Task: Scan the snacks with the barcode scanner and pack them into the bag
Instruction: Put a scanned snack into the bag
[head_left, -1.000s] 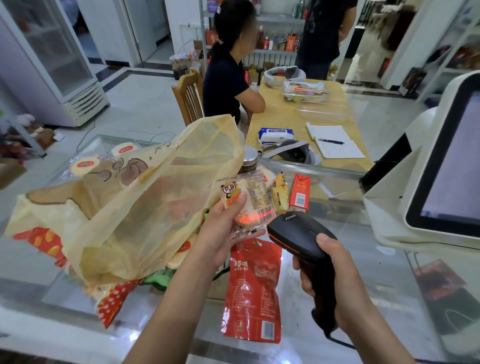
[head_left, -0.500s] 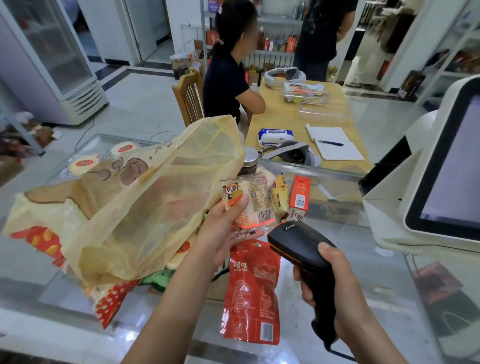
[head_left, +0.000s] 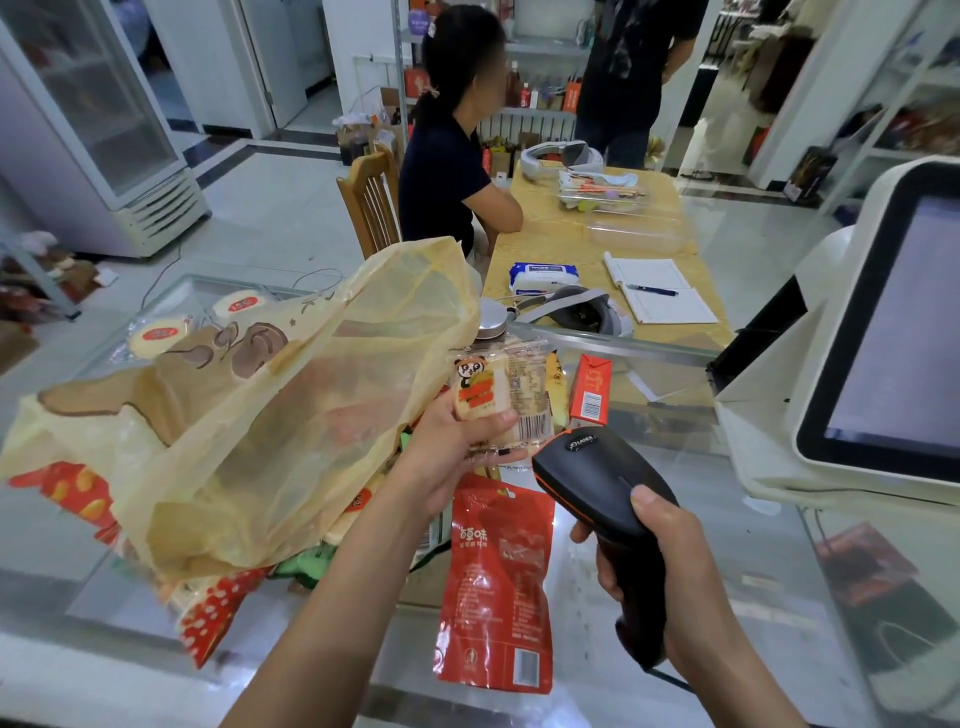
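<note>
I see the thin, crinkly yellow bag (head_left: 249, 415) slumped at left. My left hand (head_left: 457, 441) pinches the glossy panda snack pack (head_left: 504, 400), now lifted with no red beam across its barcode (probably scanned, so bagging comes next). My right hand (head_left: 670, 566) wraps the matte black barcode scanner (head_left: 597, 467), just below it.

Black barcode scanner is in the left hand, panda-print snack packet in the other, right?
No. The head view shows the black barcode scanner gripped in the right hand; the left hand holds the panda-print snack packet. The rest stands.
</note>
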